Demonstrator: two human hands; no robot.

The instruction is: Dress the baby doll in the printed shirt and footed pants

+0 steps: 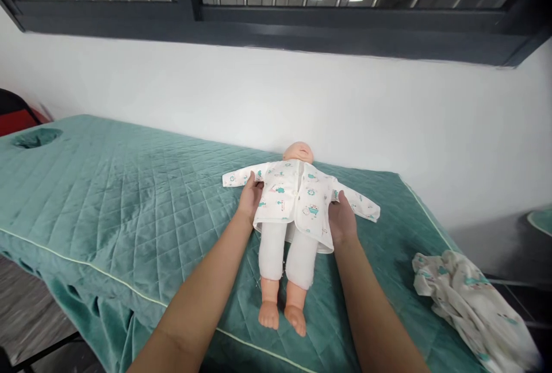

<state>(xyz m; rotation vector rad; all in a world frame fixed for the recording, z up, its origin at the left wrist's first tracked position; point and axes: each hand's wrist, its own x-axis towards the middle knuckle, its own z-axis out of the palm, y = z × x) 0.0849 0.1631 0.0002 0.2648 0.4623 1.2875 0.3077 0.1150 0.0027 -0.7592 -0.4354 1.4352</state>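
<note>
A baby doll (271, 295) lies on its back on a green quilted bed cover, head toward the wall and bare feet toward me. It wears a white printed jacket (282, 189) with teal figures, and white cloth covers its legs. Both sleeves stretch out sideways, and no doll hands show at the cuffs. My left hand (250, 197) grips the doll's side below one sleeve, thumb up. On the opposite side, my right hand (342, 218) holds it the same way under the other sleeve. The fingers of both hands are partly hidden by the jacket.
The green bed (129, 206) has a face hole (38, 138) at its far left end. A crumpled white printed cloth (474, 304) lies at the right edge. Behind the bed rise a white wall (215, 91) and a dark-framed window (302, 31) with bars.
</note>
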